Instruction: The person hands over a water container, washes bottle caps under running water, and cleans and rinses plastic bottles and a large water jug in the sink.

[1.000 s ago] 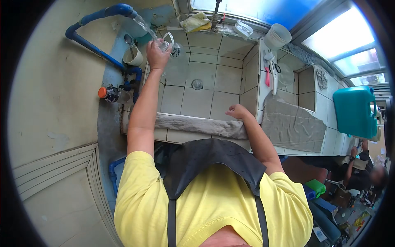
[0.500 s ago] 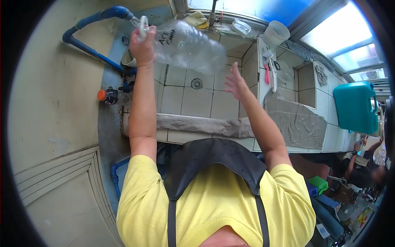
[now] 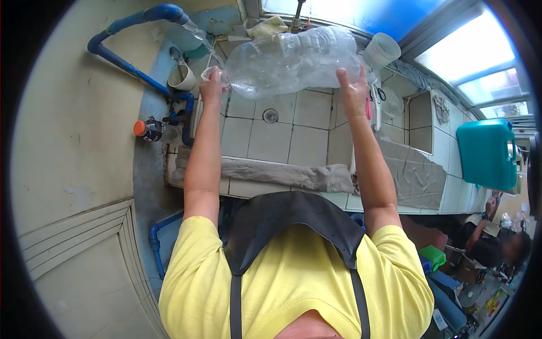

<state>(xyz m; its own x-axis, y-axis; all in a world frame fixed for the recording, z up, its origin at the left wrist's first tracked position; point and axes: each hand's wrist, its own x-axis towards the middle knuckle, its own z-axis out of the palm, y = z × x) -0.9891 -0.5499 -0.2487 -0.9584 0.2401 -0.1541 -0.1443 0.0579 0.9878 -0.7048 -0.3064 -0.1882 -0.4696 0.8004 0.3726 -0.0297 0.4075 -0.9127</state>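
A large clear plastic bottle (image 3: 291,63) lies sideways in the air above the white-tiled sink (image 3: 272,141). My left hand (image 3: 211,90) is closed around the white handle at its neck, on the left. My right hand (image 3: 354,97) holds the bottle's base end, thumb up; some of its fingers are hidden behind the plastic. From the blue pipe (image 3: 135,21) at upper left, a stream of water (image 3: 199,36) falls towards the bottle's mouth. Whether the water enters the mouth is hard to make out.
A rolled grey cloth (image 3: 282,174) lies along the sink's front edge. On the left are a white mug (image 3: 181,77) and an orange-capped bottle (image 3: 148,130). A white tub (image 3: 382,51), scissors and a teal jerrycan (image 3: 486,153) stand right. Another person (image 3: 491,246) is at far right.
The bottle has turned more level and moved right, its neck now below the pipe's mouth. My right hand has risen onto its base. My left hand has moved down and right.
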